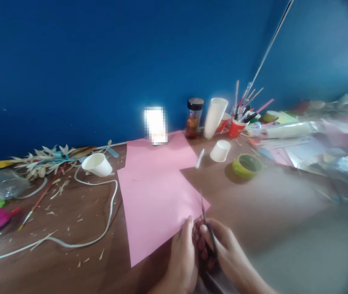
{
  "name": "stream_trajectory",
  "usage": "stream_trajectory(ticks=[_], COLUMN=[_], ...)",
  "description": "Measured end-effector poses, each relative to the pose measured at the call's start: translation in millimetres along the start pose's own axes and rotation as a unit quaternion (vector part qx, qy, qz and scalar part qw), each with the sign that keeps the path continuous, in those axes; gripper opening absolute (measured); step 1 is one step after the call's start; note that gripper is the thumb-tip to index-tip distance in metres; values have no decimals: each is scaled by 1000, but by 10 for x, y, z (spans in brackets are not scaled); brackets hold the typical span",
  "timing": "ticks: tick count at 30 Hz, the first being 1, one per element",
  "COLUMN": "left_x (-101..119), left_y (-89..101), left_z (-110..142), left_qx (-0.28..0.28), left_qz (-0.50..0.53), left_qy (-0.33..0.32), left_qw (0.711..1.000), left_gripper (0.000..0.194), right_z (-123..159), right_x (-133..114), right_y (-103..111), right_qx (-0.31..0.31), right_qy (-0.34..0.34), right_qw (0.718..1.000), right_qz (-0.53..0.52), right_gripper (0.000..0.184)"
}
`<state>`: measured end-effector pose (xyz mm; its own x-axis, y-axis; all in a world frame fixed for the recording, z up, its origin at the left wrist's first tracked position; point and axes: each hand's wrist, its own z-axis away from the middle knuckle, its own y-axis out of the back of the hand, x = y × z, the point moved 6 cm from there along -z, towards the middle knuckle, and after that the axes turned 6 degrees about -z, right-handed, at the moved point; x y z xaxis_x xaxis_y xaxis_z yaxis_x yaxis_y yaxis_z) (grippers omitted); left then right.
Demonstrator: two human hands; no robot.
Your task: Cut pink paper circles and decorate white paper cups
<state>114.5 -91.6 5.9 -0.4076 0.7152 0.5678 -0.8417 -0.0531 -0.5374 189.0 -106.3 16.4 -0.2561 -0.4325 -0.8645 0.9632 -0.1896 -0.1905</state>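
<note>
My right hand (227, 245) grips a pair of scissors (211, 239) with dark handles, its blades pointing up and away. Close against it, my left hand (184, 249) is closed at the near edge of a pink paper sheet (155, 208), thumb on top and fingers curled under. The scissor blades (203, 204) overlap the sheet's right corner in the picture; whether they touch it I cannot tell. Another pink paper sheet (158, 153) lies flat behind, partly covered by the front one.
A white cord (112, 204) curves left of the paper, near a tipped paper cup (100, 165) and a paintbrush (41, 200). To the right are a yellow-green tape roll (247, 166), a white cup (220, 151), a lidded jar (194, 118) and a red cup (237, 130) of brushes.
</note>
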Motion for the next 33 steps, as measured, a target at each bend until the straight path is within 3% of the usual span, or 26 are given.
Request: stream_trajectory(ticks=[10, 33], left_x=[5, 21], left_y=[33, 10], left_z=[-29, -5], left_qx=[3, 2], left_qz=[-17, 3], left_qy=[-10, 2], left_qw=[1000, 1000], left_gripper=[34, 40], right_z=[-20, -9], right_x=[24, -18], right_y=[17, -3], right_qx=[13, 22], right_qy=[-3, -17], right_qw=[1000, 1000], right_qz=[8, 13], right_gripper=[26, 44])
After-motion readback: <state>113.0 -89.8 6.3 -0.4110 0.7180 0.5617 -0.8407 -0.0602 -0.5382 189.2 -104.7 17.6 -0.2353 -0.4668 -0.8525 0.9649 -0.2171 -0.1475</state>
